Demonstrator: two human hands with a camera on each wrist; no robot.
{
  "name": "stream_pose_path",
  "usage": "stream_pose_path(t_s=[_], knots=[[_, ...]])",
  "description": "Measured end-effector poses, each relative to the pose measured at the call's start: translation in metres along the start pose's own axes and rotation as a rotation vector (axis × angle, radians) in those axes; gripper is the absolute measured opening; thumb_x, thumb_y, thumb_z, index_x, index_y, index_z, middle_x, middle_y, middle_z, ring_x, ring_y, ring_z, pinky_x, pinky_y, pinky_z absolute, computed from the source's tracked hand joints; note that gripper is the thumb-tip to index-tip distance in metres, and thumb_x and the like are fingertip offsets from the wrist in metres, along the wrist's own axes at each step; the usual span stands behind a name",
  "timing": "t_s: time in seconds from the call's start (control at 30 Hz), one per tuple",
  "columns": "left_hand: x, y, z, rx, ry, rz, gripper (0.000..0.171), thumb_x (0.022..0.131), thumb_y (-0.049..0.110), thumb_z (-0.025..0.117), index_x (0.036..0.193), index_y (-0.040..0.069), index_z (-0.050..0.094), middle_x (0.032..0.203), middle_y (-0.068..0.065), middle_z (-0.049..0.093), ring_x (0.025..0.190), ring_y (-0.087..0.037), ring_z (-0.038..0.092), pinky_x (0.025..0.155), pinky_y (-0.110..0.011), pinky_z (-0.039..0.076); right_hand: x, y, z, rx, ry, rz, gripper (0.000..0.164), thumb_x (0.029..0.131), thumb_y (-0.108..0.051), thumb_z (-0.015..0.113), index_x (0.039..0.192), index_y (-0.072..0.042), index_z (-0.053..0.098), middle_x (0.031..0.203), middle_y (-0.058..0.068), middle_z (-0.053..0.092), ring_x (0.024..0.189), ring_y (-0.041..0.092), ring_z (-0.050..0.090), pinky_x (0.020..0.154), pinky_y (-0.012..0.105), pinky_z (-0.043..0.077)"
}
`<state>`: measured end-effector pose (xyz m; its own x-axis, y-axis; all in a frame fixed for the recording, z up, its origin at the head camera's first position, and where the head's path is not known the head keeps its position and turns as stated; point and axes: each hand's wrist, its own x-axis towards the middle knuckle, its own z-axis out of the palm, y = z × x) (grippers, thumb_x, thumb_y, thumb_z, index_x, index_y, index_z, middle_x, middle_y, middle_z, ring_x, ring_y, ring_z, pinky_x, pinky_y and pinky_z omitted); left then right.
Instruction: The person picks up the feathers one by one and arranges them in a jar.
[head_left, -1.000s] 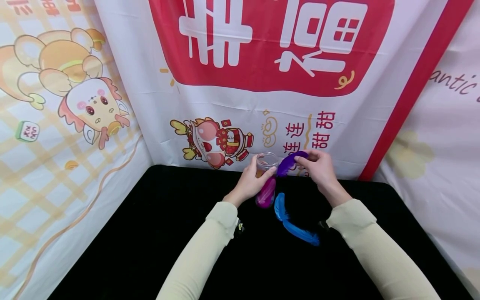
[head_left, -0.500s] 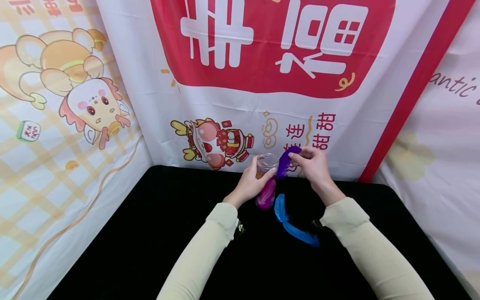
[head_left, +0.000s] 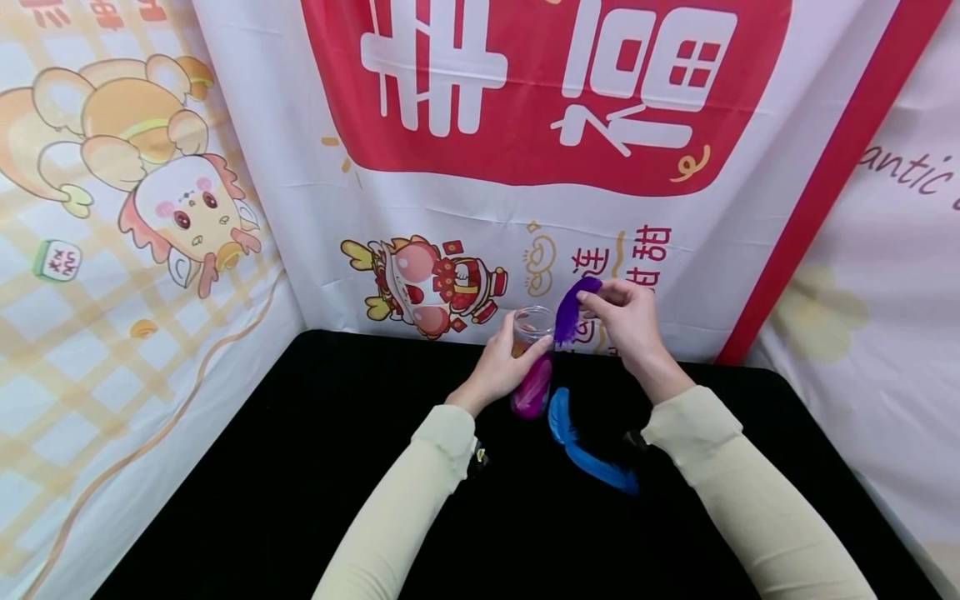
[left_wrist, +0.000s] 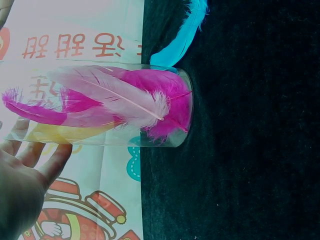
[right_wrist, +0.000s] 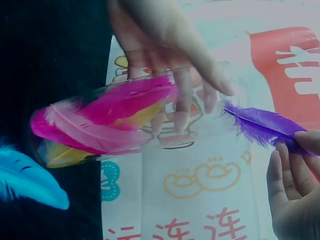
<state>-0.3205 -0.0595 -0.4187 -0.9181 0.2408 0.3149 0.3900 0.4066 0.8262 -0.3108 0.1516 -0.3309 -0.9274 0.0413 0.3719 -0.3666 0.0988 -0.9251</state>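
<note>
My left hand [head_left: 501, 365] grips a clear jar [head_left: 534, 315] near its open top, fingers curled round the wall. Inside the jar, magenta feathers [left_wrist: 155, 85], a pale pink feather [left_wrist: 115, 95] and a yellow feather [left_wrist: 70, 133] show through the side. A purple feather [head_left: 572, 312] is pinched between thumb and fingers of my right hand [head_left: 628, 321], just right of the jar's mouth. Its fluffy end points down toward the rim; in the right wrist view this purple feather [right_wrist: 265, 122] lies in front of the mouth, outside the jar.
Two blue feathers [head_left: 600, 468] lie end to end on the black tabletop [head_left: 337, 467], right of the jar. Behind the table hangs a white and red printed cloth [head_left: 555, 167]. Patterned cloth [head_left: 135, 350] also covers the left side.
My right hand has moved left and a little up with the purple feather, which has turned from slanting to nearly upright beside the jar's mouth. The left hand holds the jar in the same place.
</note>
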Motion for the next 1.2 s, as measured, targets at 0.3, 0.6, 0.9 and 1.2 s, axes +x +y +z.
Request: stream_pose_path(t_s=[0.3, 0.6, 0.9, 1.2], knots=[[0.001, -0.001, 0.0, -0.018, 0.0, 0.015, 0.077, 0.097, 0.061, 0.06, 0.154, 0.017, 0.033, 0.132, -0.002, 0.061, 0.125, -0.019, 0.058, 0.111, -0.046, 0.043, 0.005, -0.019, 0.003, 0.029, 0.007, -0.083, 0.023, 0.091, -0.011, 0.078, 0.098, 0.009, 0.069, 0.08, -0.001, 0.076, 0.074, 0.016, 0.072, 0.075, 0.028, 0.057], [0.003, -0.003, 0.0, -0.021, 0.003, 0.029, 0.075, 0.097, 0.061, 0.06, 0.153, 0.018, 0.034, 0.13, 0.001, 0.062, 0.122, -0.017, 0.059, 0.11, -0.047, 0.043, 0.009, -0.033, 0.008, 0.057, 0.006, -0.106, 0.015, 0.091, -0.011, 0.079, 0.097, 0.001, 0.073, 0.082, -0.004, 0.076, 0.078, 0.013, 0.072, 0.079, 0.027, 0.056], [0.003, -0.004, 0.001, -0.034, -0.008, 0.022, 0.079, 0.097, 0.063, 0.059, 0.154, 0.016, 0.033, 0.131, 0.0, 0.062, 0.125, -0.018, 0.058, 0.112, -0.05, 0.041, 0.011, -0.034, 0.013, 0.039, -0.009, -0.112, 0.021, 0.091, -0.007, 0.077, 0.101, 0.01, 0.07, 0.082, -0.001, 0.075, 0.08, 0.012, 0.072, 0.082, 0.03, 0.055], [0.002, -0.003, -0.001, -0.018, -0.012, -0.013, 0.079, 0.096, 0.065, 0.059, 0.154, 0.02, 0.032, 0.134, 0.0, 0.061, 0.128, -0.017, 0.056, 0.112, -0.043, 0.041, 0.016, -0.021, 0.019, -0.046, -0.025, -0.114, 0.024, 0.091, -0.011, 0.079, 0.105, 0.007, 0.072, 0.083, -0.001, 0.074, 0.077, 0.01, 0.069, 0.075, 0.025, 0.057]])
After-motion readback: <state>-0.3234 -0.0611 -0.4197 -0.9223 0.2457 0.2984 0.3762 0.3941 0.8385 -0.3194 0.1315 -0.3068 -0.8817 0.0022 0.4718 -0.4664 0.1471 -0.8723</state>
